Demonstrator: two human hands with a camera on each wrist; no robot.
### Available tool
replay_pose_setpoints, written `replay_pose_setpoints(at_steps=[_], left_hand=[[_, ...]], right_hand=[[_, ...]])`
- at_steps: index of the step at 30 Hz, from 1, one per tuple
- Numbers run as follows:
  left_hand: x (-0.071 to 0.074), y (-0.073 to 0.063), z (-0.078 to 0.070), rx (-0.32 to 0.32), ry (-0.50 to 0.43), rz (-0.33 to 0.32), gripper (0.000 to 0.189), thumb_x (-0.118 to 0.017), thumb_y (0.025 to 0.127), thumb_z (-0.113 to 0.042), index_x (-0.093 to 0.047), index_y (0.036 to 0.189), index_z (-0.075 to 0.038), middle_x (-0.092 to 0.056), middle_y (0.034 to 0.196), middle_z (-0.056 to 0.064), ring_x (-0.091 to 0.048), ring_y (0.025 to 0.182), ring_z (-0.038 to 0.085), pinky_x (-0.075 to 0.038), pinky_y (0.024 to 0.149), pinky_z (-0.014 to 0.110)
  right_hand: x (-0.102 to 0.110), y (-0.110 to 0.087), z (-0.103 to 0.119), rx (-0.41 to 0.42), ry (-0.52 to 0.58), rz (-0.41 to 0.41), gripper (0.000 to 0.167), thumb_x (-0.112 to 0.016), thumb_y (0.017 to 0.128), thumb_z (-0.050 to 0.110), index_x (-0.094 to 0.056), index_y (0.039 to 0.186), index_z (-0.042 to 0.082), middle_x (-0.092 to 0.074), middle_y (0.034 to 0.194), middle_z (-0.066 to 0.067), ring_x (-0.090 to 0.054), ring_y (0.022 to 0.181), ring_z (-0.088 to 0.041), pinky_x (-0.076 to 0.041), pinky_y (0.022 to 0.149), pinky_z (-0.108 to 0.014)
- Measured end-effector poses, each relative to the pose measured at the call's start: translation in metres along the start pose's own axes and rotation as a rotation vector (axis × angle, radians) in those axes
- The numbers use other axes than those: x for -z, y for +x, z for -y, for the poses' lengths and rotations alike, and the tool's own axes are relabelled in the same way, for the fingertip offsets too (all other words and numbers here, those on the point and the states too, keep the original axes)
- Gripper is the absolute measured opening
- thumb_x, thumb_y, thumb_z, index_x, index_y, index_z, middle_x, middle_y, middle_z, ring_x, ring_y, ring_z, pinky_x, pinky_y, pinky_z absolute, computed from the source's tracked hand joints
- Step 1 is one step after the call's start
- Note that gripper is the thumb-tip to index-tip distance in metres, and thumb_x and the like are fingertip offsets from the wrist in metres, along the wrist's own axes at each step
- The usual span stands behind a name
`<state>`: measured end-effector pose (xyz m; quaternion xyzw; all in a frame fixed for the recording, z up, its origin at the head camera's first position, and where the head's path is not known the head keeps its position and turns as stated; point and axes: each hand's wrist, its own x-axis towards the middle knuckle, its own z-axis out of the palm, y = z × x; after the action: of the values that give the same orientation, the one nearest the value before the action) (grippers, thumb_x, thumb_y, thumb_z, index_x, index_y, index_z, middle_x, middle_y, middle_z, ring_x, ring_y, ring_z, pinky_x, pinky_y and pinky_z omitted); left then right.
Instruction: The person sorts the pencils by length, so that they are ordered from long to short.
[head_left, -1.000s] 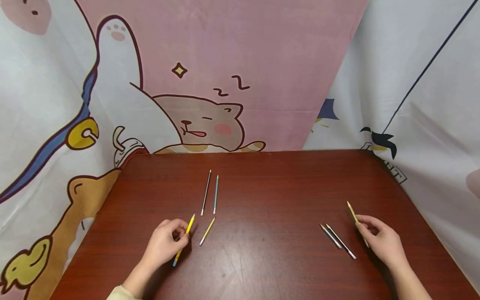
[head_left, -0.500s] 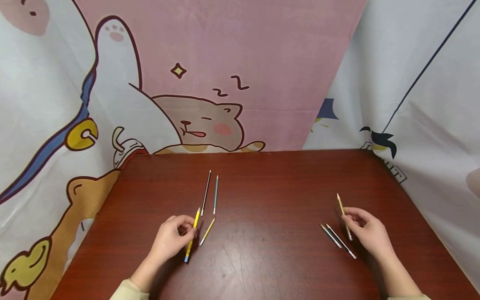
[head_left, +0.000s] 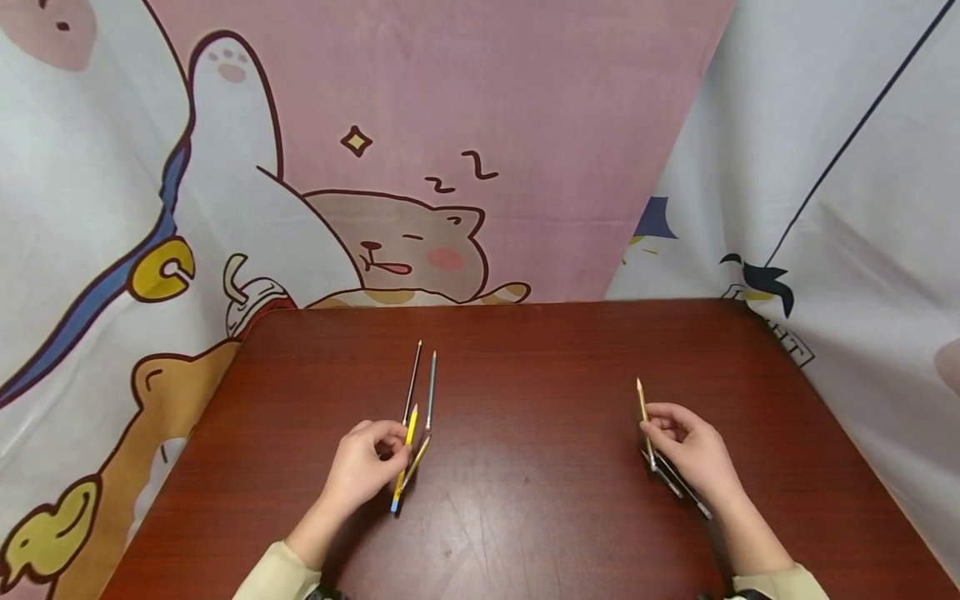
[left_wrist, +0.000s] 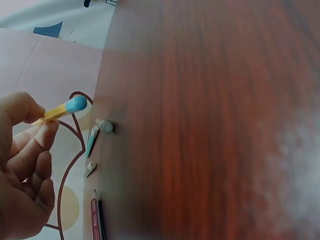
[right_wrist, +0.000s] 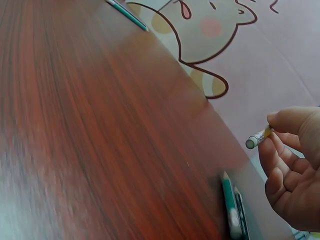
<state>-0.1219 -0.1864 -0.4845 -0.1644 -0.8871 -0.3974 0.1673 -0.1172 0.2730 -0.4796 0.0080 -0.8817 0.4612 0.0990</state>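
Note:
My left hand [head_left: 367, 462] pinches a yellow pencil [head_left: 412, 425] between thumb and fingers; its blue end [left_wrist: 76, 103] faces the left wrist camera. In the head view this pencil overlaps a shorter yellow pencil [head_left: 420, 454] lying on the table. Beyond them lie a dark pencil [head_left: 413, 375] and a teal pencil [head_left: 432, 387], side by side. My right hand [head_left: 693, 446] pinches a gold-yellow pencil [head_left: 642, 402], its pale eraser end [right_wrist: 255, 140] pointing to the right wrist camera. Below that hand lie a green pencil [right_wrist: 229, 200] and a dark pencil [right_wrist: 240, 210], partly covered in the head view.
Everything lies on a reddish-brown wooden table [head_left: 525, 500]. Behind its far edge hangs a pink curtain [head_left: 570, 150] with cartoon animals. White printed cloth [head_left: 862, 275] hangs along the right side.
My left hand has moved right and a little away, carrying the yellow pencil over the shorter one. My right hand has moved left with its pencil, over the two lying there.

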Motion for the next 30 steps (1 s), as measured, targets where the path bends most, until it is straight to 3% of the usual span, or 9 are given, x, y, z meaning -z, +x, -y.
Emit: replay_pose_setpoints(at_steps=[7, 15, 24, 30], left_hand=[[-0.009, 0.01, -0.004, 0.008, 0.018, 0.008, 0.019, -0.081, 0.069, -0.005, -0.071, 0.082, -0.016, -0.058, 0.067, -0.022, -0.053, 0.069, 0.006, -0.045, 0.062, 0.024], [-0.018, 0.026, -0.009, 0.046, 0.032, -0.018, 0.014, -0.079, 0.071, -0.008, -0.073, 0.083, -0.012, -0.061, 0.066, -0.017, -0.056, 0.068, 0.009, -0.045, 0.063, 0.028], [-0.029, 0.042, -0.011, 0.068, 0.059, -0.048, 0.013, -0.078, 0.074, -0.011, -0.075, 0.086, -0.008, -0.064, 0.064, -0.012, -0.059, 0.069, 0.015, -0.047, 0.064, 0.032], [-0.033, 0.052, -0.011, 0.111, 0.055, -0.031, 0.016, -0.078, 0.077, -0.013, -0.077, 0.092, -0.007, -0.067, 0.067, -0.008, -0.062, 0.074, 0.019, -0.048, 0.067, 0.036]], right_hand=[[-0.019, 0.005, 0.009, 0.026, 0.016, 0.033, 0.026, -0.072, 0.089, 0.006, -0.067, 0.113, -0.002, -0.066, 0.088, -0.008, -0.059, 0.072, -0.003, -0.048, 0.059, -0.02], [-0.044, 0.011, 0.02, 0.059, 0.106, 0.081, 0.024, -0.073, 0.088, 0.003, -0.067, 0.111, -0.003, -0.064, 0.085, -0.007, -0.059, 0.07, -0.005, -0.048, 0.059, -0.02], [-0.068, 0.016, 0.03, 0.034, 0.169, 0.141, 0.024, -0.074, 0.087, 0.004, -0.068, 0.11, -0.001, -0.064, 0.083, -0.006, -0.058, 0.067, -0.007, -0.046, 0.054, -0.022], [-0.083, 0.022, 0.032, 0.041, 0.185, 0.15, 0.024, -0.075, 0.087, 0.005, -0.068, 0.109, -0.001, -0.064, 0.081, -0.005, -0.057, 0.064, -0.007, -0.044, 0.051, -0.022]])
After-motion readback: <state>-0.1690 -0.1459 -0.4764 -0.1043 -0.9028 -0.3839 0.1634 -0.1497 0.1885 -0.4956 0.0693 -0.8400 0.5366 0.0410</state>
